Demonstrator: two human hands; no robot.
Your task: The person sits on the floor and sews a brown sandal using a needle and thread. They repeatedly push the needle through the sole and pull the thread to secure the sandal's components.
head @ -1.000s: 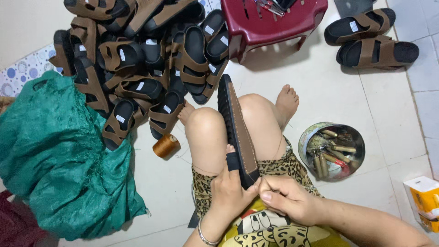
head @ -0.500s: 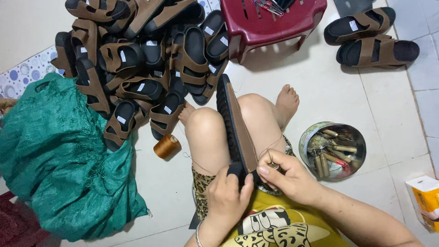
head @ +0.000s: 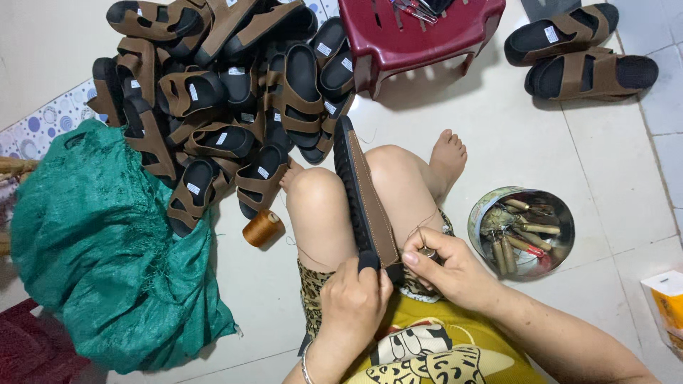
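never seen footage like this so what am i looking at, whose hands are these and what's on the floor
The one view comes from a camera worn on a person's head, looking down at their own lap as they sit on a tiled floor. The left hand grips the near end of a dark sandal lying along the knees. The right hand pinches something small beside it, with brown thread running off. On the floor: a sandal pile, thread spool, green sack, tin of tools, and red stool.

there is one camera, worn on the person's head. it looks almost straight down, close over the lap and knees, with the floor [head: 541, 163] all around. the pile of sandals [head: 228, 107] sits at the top, farther off.
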